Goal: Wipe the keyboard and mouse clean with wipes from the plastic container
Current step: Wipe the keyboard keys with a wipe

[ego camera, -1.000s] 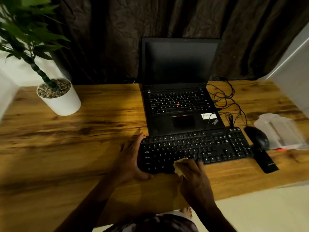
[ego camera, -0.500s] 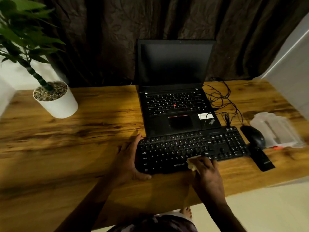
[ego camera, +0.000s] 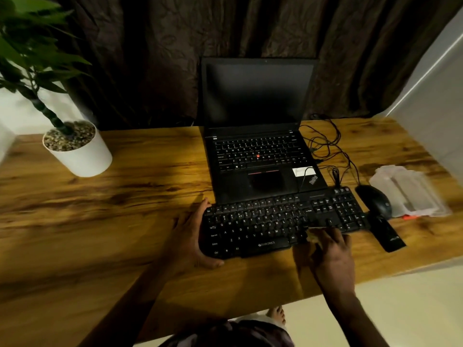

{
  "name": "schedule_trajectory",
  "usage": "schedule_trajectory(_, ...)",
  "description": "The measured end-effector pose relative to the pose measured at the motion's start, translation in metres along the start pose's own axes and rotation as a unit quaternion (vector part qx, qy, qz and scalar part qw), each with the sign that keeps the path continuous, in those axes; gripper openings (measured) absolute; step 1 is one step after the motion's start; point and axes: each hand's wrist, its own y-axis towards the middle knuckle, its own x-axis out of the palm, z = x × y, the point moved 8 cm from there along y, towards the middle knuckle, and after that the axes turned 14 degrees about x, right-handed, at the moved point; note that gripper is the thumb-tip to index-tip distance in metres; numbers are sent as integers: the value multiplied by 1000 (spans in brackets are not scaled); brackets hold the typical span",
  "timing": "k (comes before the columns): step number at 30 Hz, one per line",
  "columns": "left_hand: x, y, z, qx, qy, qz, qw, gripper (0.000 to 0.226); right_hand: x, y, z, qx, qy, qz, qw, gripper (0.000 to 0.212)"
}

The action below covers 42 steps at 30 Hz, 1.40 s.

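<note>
A black keyboard (ego camera: 270, 221) lies on the wooden desk (ego camera: 112, 209) in front of an open laptop. My left hand (ego camera: 188, 236) clasps the keyboard's left end, thumb under the front edge. My right hand (ego camera: 330, 249) presses a crumpled pale wipe (ego camera: 313, 235) against the keyboard's front row, right of the space bar. A black mouse (ego camera: 375, 200) sits just beyond the keyboard's right end. The clear plastic container (ego camera: 408, 194) stands to the right of the mouse.
The black laptop (ego camera: 260, 156) is open with a dark screen, and tangled cables (ego camera: 328, 149) trail to its right. A white pot with a plant (ego camera: 80, 151) stands at the far left. A flat black object (ego camera: 385, 232) lies near the front right edge.
My right hand has slid the wipe rightward along the keyboard's front rows, from near the middle to the right of the space bar. The left hand stays at the left end.
</note>
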Motion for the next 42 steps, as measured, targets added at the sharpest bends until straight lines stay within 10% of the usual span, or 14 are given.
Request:
schedule_trajectory(26, 0, 1, 2, 3, -13, -4, 1000, 150, -13, 38, 60, 58, -20, 53, 997, 42)
schedule_trajectory(31, 0, 2, 2, 5, 3, -4, 1000, 149, -27, 33, 39, -37, -2, 69, 997, 39)
schedule_trajectory(37, 0, 3, 3, 2, -11, -3, 1000, 147, -24, 61, 93, 60, -12, 52, 997, 42)
schedule_trajectory(42, 0, 5, 1, -4, -2, -17, 1000, 152, -24, 52, 78, -31, -9, 34, 999, 37)
